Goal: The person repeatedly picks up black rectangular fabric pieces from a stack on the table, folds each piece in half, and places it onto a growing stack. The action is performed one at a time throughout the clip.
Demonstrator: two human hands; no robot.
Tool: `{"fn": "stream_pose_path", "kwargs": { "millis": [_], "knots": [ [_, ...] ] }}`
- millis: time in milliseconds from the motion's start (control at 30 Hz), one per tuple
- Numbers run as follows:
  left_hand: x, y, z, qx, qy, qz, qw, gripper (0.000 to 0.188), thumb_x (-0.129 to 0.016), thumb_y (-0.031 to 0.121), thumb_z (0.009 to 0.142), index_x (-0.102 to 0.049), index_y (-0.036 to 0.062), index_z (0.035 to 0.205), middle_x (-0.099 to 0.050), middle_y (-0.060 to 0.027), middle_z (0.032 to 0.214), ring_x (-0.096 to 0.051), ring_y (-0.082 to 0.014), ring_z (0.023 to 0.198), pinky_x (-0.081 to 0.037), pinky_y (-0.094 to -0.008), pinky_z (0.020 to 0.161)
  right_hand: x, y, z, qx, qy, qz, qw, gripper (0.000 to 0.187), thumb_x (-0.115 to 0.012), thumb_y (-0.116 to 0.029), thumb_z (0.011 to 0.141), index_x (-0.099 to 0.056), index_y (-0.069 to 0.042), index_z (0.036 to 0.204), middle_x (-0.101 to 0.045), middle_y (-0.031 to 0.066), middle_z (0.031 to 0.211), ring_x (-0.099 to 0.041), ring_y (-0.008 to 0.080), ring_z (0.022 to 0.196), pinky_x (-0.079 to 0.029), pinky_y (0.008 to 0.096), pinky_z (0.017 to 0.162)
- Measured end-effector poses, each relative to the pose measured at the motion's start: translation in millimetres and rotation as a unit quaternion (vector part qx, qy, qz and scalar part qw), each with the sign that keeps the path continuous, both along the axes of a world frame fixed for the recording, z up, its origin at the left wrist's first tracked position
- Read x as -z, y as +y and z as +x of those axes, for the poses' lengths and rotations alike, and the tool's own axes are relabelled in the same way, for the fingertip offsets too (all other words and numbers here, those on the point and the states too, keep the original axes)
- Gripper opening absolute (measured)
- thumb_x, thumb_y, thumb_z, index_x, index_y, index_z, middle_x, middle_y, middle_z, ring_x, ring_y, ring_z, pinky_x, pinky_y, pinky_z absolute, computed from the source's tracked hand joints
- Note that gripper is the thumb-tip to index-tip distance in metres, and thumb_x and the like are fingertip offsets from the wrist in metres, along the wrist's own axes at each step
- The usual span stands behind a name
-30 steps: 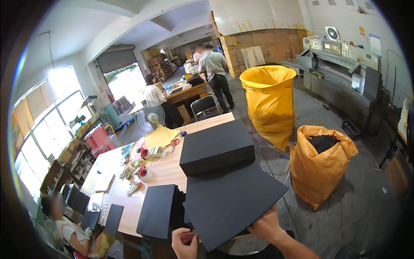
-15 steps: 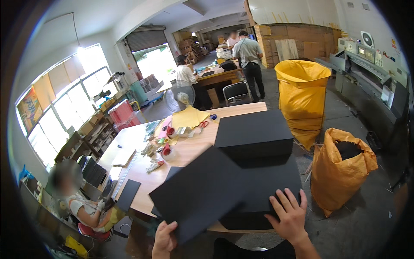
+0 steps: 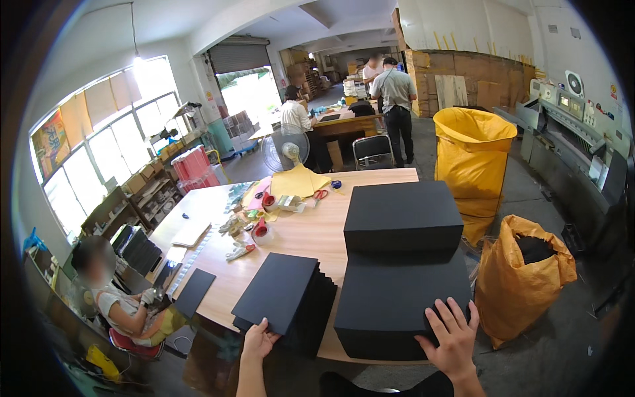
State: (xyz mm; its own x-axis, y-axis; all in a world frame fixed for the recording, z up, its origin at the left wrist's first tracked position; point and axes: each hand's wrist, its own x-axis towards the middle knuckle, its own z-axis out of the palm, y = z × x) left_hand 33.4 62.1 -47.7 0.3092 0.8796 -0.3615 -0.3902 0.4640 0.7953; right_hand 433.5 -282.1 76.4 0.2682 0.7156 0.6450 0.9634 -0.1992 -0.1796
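Head view: left hand (image 3: 260, 339) touches the newly stacked sheet (image 3: 278, 291), grip unclear, left of the pile (image 3: 395, 291) under the spread right hand (image 3: 452, 336).

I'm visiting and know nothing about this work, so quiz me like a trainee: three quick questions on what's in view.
1. True or false: the right hand is clenched in a fist.
2. What does the left hand touch? (a) red-handled scissors (b) the left black stack (c) the fan
3. How many large sacks stand to the right of the table?

Key: 1. False; its fingers are spread on the near right black stack. 2. b. 3. Two: a yellow sack and an orange sack.
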Motion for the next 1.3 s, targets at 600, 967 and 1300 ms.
{"fn": "stream_pose_path", "kwargs": {
  "millis": [600, 967, 1300],
  "knots": [
    [-188.1, -72.1, 141.9, 0.14, 0.261, 0.467, 0.833, 0.03, -0.07, 0.031, 0.111, -0.076, 0.0017, 0.104, -0.074, -0.009, 0.082, -0.071, -0.0173, 0.069, -0.057, -0.0286, 0.063, 10.8, -46.7, 42.7, 0.097, 0.455, 0.19, 0.865, 0.031, -0.082, -0.024, 0.1, -0.068, 0.001, 0.089, -0.068, 0.0077, 0.078, -0.063, 0.0134, 0.067, -0.051, 0.0312, 0.063],
    [-186.2, -126.4, 290.4, 0.361, 0.191, 0.675, 0.614, 0.014, -0.077, 0.02, 0.102, -0.08, 0.0063, 0.103, -0.077, -0.0082, 0.095, -0.075, -0.0283, 0.09, -0.06, -0.0371, 0.081, -49.7, -52.0, 46.5, 0.109, 0.241, -0.078, 0.961, 0.05, -0.068, -0.037, 0.109, -0.064, 0.0, 0.076, -0.065, 0.0214, 0.072, -0.065, 0.0401, 0.066, -0.05, 0.0483, 0.062],
    [-184.8, -120.5, 286.1, 0.338, 0.095, 0.665, 0.659, 0.015, -0.08, 0.011, 0.1, -0.079, 0.0046, 0.113, -0.077, -0.0136, 0.117, -0.076, -0.0313, 0.112, -0.06, -0.0385, 0.097, -77.6, 13.7, 30.1, 0.009, 0.673, 0.238, 0.701, 0.045, -0.073, -0.022, 0.106, -0.045, -0.005, 0.075, -0.045, -0.0032, 0.065, -0.042, 0.0063, 0.062, -0.034, 0.0313, 0.054]
  ]
}}
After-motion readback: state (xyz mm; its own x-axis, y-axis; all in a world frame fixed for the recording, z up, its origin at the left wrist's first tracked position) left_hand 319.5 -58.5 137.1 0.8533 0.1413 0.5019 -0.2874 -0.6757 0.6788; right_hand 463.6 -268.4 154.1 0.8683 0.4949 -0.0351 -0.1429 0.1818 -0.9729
